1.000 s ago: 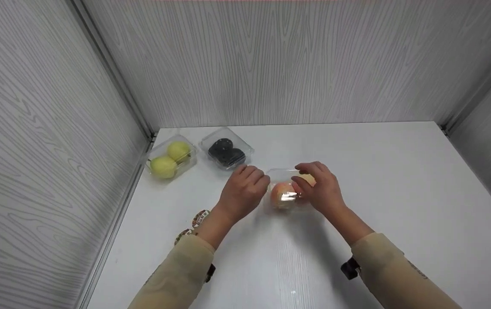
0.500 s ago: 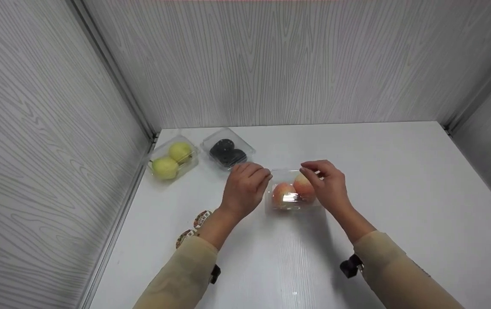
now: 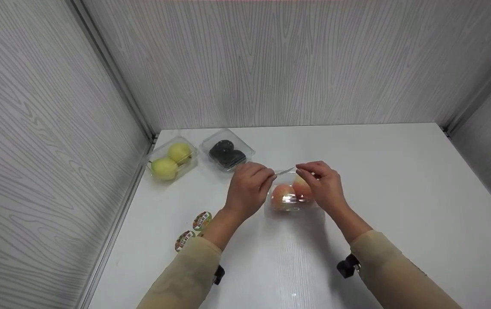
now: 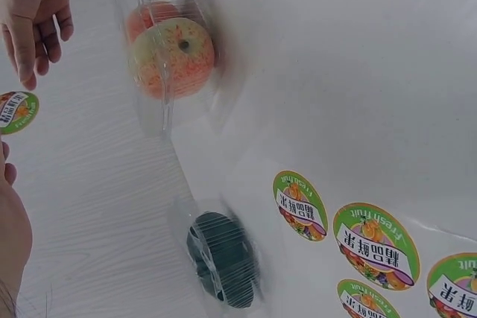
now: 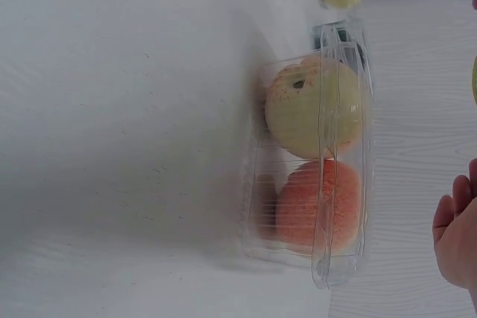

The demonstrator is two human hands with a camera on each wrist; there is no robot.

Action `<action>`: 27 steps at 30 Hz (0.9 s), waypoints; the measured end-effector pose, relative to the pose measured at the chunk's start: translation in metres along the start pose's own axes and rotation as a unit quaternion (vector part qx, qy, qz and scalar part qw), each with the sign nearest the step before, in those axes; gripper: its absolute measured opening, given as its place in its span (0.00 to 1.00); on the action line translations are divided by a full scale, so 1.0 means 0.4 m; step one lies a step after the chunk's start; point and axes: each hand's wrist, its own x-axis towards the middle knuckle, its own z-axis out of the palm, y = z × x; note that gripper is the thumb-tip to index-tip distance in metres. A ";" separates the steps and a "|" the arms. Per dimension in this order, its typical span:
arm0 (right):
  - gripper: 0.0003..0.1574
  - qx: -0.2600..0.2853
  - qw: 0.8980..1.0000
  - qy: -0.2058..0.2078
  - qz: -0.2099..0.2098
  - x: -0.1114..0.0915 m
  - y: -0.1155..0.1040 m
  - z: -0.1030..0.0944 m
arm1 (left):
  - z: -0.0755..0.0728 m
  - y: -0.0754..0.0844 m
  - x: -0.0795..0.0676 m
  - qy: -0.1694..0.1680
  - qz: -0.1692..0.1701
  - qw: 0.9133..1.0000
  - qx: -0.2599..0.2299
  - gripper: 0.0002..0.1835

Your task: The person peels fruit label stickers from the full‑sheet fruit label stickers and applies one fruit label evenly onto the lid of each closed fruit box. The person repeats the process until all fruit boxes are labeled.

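An oval fruit sticker (image 4: 16, 112) with a green rim is stretched between my two hands; in the head view the sticker (image 3: 285, 171) appears as a thin, edge-on strip. My left hand (image 3: 248, 189) pinches its left end. At the other end, my right hand (image 3: 323, 182) pinches it between thumb and forefinger. Just below the hands, a lidded clear plastic clamshell box (image 5: 257, 206) rests on the table. Inside it are two red-and-yellow apples (image 3: 283, 196), one partly behind my right hand in the head view.
Several similar stickers (image 3: 202, 220) lie left of my left forearm. Farther back stand a clear box with two yellow-green pears (image 3: 164, 168) and another holding dark round fruits (image 3: 227, 153). Wood-grain panels (image 3: 266, 64) enclose the white table (image 3: 400, 193) at the back and sides.
My right hand's thumb and forefinger have come together at the sticker's right end. The sticker now shows between the hands. The boxes stay put.
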 end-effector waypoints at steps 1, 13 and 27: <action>0.12 0.001 1.000 -0.001 0.000 -0.001 0.000 0.001 | 0.001 0.001 0.000 0.000 -0.001 1.000 -0.001 0.04; 0.09 0.006 1.000 0.009 -0.020 -0.007 0.001 -0.002 | 0.012 0.010 0.006 0.004 -0.011 1.000 -0.012 0.04; 0.06 0.003 1.000 0.016 -0.017 -0.023 0.002 -0.001 | 0.032 0.011 0.004 0.021 -0.030 0.999 -0.027 0.04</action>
